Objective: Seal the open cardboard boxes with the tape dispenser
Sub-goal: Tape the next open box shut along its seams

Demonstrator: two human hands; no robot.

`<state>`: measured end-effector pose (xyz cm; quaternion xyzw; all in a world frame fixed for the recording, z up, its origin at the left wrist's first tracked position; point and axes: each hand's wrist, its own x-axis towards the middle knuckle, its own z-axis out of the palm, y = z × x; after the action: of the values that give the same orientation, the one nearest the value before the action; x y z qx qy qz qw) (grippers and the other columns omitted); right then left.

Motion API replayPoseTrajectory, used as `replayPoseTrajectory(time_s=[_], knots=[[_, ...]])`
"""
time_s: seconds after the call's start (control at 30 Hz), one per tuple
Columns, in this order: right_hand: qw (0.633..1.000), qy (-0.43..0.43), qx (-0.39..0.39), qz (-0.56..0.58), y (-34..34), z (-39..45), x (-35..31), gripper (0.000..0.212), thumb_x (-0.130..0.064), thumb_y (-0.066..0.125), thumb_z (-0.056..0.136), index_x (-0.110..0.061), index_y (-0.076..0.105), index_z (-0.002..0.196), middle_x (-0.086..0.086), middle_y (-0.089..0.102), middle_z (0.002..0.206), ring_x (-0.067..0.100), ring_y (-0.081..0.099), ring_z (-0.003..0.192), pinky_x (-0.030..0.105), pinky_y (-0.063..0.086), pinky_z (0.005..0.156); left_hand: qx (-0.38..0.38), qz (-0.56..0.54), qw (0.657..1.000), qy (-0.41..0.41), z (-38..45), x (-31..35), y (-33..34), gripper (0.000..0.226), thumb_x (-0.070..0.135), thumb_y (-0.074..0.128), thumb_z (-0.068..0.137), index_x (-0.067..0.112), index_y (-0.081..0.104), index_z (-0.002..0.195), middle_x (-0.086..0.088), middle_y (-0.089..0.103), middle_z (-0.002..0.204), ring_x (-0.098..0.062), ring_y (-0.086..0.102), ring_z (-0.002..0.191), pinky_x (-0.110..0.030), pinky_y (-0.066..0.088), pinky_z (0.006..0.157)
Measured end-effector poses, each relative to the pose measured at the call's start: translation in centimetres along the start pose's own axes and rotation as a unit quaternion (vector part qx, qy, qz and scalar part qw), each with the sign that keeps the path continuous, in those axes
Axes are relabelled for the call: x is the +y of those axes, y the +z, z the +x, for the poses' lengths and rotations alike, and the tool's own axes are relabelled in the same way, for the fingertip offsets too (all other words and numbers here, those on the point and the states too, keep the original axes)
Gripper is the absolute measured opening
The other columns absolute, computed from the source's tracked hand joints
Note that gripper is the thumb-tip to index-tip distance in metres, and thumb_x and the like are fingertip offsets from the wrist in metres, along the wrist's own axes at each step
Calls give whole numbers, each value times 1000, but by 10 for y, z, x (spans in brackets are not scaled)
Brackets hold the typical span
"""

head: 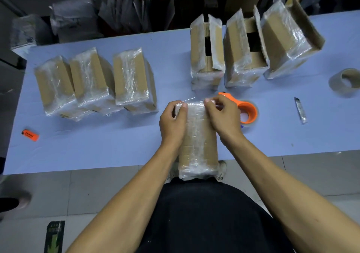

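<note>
A taped cardboard box (197, 139) lies lengthwise at the table's near edge, in front of me. My left hand (172, 123) grips its far left corner, thumb on top. My right hand (224, 116) pinches the clear tape at the far right corner. The orange tape dispenser (246, 109) lies on the table just right of my right hand, untouched. Three open boxes stand at the back right: one (206, 51), a second (244, 53) and a third (286, 38). Three sealed boxes lie at the left: one (53, 86), another (90, 79) and the last (132, 79).
A spare tape roll (345, 82) sits at the far right of the blue table (97, 139). A utility knife (301, 110) lies right of the dispenser. An orange lighter (30, 135) rests near the left front. Bags and packages are piled behind the table.
</note>
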<state>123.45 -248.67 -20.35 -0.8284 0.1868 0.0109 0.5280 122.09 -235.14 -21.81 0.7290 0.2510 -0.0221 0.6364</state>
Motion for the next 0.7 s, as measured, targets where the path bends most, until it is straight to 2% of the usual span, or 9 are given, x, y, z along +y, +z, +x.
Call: replayPoseTrajectory(time_s=[0.1, 0.17, 0.27, 0.3, 0.4, 0.47, 0.53, 0.63, 0.7], knots=[[996, -47, 55, 42, 3, 1, -25, 22, -31, 66, 90, -13, 67, 77, -7, 65, 73, 10, 59, 73, 26, 46, 70, 62, -25, 995, 68, -2, 25, 3, 15, 32, 65, 96, 26, 65, 82, 3, 59, 71, -8, 57, 71, -23, 45, 73], [992, -67, 77, 76, 6, -2, -34, 19, -25, 67, 90, -13, 68, 76, -2, 69, 79, 9, 61, 76, 19, 45, 72, 79, -23, 989, 120, 0, 31, 4, 22, 23, 64, 97, 23, 61, 75, 14, 54, 61, -6, 54, 66, -26, 44, 69], [988, -60, 90, 107, 1, -4, -36, 14, -20, 68, 91, -14, 71, 78, -4, 72, 83, 5, 65, 81, 13, 47, 75, 82, -35, 985, 145, -3, 31, 7, 23, 19, 66, 95, 21, 62, 73, 8, 55, 63, -33, 67, 88, -39, 53, 85], [988, -48, 92, 115, -2, -4, -35, 14, -19, 68, 91, -14, 72, 78, -7, 72, 83, 2, 65, 80, 13, 47, 74, 82, -43, 986, 141, -5, 32, 9, 22, 19, 66, 95, 19, 64, 73, 8, 59, 66, -32, 68, 92, -36, 53, 87], [988, -18, 100, 112, -8, -5, -34, 13, -17, 67, 90, -17, 72, 78, -15, 72, 81, -3, 65, 78, 14, 48, 74, 69, -56, 992, 92, -9, 35, 16, 19, 14, 66, 94, 10, 69, 77, -5, 74, 114, -3, 67, 106, -15, 48, 89], [991, -4, 93, 101, -7, -6, -36, 9, -16, 65, 89, -21, 72, 87, -15, 71, 83, 0, 64, 79, 19, 51, 77, 65, -58, 995, 58, -11, 40, 17, 22, 10, 65, 94, 11, 64, 72, -11, 56, 143, 13, 59, 107, -2, 42, 81], [989, 10, 85, 118, -4, -5, -40, 19, -11, 61, 88, -24, 65, 101, -12, 71, 90, 3, 64, 84, 22, 51, 81, 63, -72, 995, 37, -11, 42, 20, 23, 6, 64, 93, 12, 62, 71, -14, 39, 157, 14, 51, 116, 3, 37, 77], [986, 31, 67, 150, 4, -4, -45, 31, -4, 52, 86, -20, 55, 112, -3, 68, 104, 8, 62, 89, 22, 46, 80, 79, -111, 991, 6, -14, 44, 23, 6, 5, 62, 93, 5, 65, 98, -10, 40, 157, 21, 48, 113, 0, 37, 82], [990, 28, 43, 128, 6, -6, -45, 33, -6, 54, 85, -18, 54, 116, -2, 64, 110, 8, 59, 96, 20, 43, 83, 83, -139, 987, -23, -13, 44, 25, 38, 5, 59, 91, 15, 51, 127, 8, 51, 133, 4, 53, 108, -13, 39, 85]])
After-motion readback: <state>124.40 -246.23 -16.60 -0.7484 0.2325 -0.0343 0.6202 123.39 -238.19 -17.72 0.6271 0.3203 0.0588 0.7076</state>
